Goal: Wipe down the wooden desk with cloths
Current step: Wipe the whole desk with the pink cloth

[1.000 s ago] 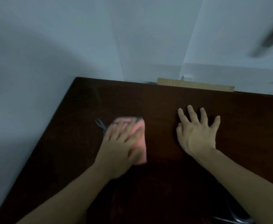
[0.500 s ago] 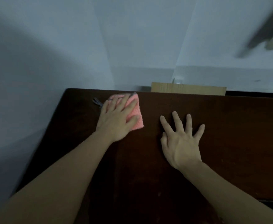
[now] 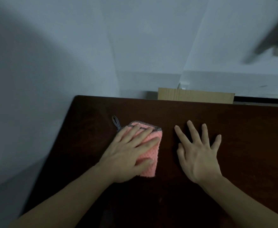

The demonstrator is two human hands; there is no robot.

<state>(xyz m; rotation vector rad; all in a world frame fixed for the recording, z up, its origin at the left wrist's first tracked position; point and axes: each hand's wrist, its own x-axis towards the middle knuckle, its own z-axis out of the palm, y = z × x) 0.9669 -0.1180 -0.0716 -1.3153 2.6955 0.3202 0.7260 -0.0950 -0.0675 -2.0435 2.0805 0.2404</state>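
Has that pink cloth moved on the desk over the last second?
Yes. The pink cloth under the left hand went out to the desk's far edge half a second ago, and now lies back toward the person.

The left hand (image 3: 126, 155) draws the pink cloth (image 3: 149, 152) back from the bench's (image 3: 233, 129) far edge toward the person; the cloth's grey loop (image 3: 116, 121) now trails behind, farther from that edge.

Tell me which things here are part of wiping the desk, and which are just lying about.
Part of the job:
pink cloth with a grey hanging loop
wooden desk
left hand, pressing flat on the cloth
right hand, spread flat on the desk

Just lying about:
cardboard piece behind the desk's far edge
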